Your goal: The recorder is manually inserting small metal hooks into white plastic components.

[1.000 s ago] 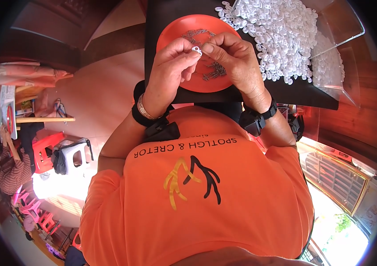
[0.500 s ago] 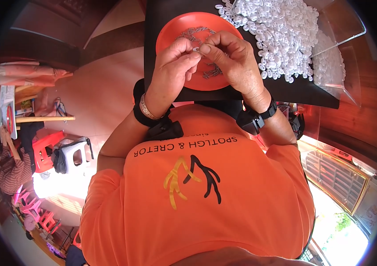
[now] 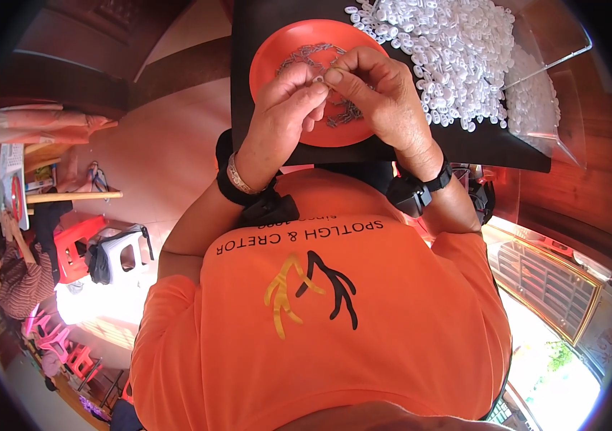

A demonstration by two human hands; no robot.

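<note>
My left hand and my right hand meet fingertip to fingertip over an orange round plate on a black table top. Between the pinched fingers sits a small white plastic piece. The plate holds a tangle of small grey metal links, partly hidden by my hands. A big heap of small white plastic pieces lies on the table just right of the plate. Both wrists wear black bands.
A clear plastic box with more white pieces stands at the table's right end. Down to the left are a red stool, a white stool, pink chairs and a seated person in a striped top.
Both hands have stayed together over the plate, shifting slightly; the fingers have worked the small piece between them.
</note>
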